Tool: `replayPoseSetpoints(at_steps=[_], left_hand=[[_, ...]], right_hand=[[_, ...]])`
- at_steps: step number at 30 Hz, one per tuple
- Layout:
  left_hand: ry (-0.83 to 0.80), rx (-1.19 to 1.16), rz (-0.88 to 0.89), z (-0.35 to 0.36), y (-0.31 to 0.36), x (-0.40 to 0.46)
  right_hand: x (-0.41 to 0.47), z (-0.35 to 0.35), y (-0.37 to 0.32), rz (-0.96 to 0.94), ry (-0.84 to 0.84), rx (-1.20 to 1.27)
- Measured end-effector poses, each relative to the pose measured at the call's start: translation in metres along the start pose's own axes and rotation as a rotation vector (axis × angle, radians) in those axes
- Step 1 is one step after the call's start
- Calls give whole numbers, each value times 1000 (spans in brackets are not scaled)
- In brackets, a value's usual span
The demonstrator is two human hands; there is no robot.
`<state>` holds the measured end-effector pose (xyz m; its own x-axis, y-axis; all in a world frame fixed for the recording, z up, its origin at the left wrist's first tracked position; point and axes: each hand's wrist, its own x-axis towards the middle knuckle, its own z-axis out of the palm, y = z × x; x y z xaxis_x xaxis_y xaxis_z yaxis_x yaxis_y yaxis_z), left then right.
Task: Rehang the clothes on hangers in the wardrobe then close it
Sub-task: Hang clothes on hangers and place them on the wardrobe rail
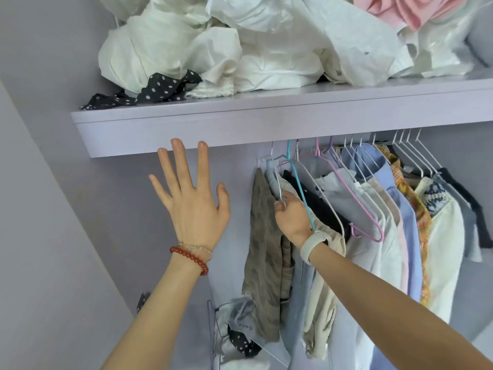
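The right hand (289,210) pinches the lower end of a white hanger (277,180) among the clothes (378,217) on the rail, beside a teal hanger (300,188). The left hand (190,198) is raised with fingers spread wide, holding nothing (red beads at the wrist), just under the shelf (240,121). White bundles (213,46) crowd that shelf.

Your left hand (190,201) is spread at nine o'clock of your right hand (292,213), which is among the hanging clothes (373,209). At twelve o'clock, a shelf (240,124) bears piled laundry (240,49).
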<state>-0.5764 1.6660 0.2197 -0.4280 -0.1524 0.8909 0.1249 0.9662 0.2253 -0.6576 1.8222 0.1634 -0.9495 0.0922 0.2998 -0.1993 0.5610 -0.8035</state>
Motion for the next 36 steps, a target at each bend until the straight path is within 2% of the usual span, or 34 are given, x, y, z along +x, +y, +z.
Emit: replayPoseSetpoints(at_steps=[2,4,7,9,11,16,20,26,30,36], left_hand=[[-32,-97,-40,5,10,-18],[-106,-157,-35,15,23,-39],[-258,-238,-10,33,55,-67],[-362,-260,59,42,85,-85],[-448,-281,171,49,119,-108],[-673,-417,405,52,214,-191],[-947,-564,539,35,299,-261],[-1191,-826,948,-24,444,-368],[-1258,-988,1182,-74,532,-430],[-1306,-1158,1337,-119,659,-478]], right_hand=[[-22,-15,5,-97,-25,12],[-45,-37,13,-237,26,5],[-76,-84,41,-391,185,-193],[-97,-120,69,-403,243,-371],[-124,-156,102,-301,254,-527],[-232,-238,190,106,249,-746],[-347,-297,246,490,307,-761],[-512,-388,286,884,457,-773],[-597,-432,289,1099,645,-690],[-674,-485,295,1327,859,-621]])
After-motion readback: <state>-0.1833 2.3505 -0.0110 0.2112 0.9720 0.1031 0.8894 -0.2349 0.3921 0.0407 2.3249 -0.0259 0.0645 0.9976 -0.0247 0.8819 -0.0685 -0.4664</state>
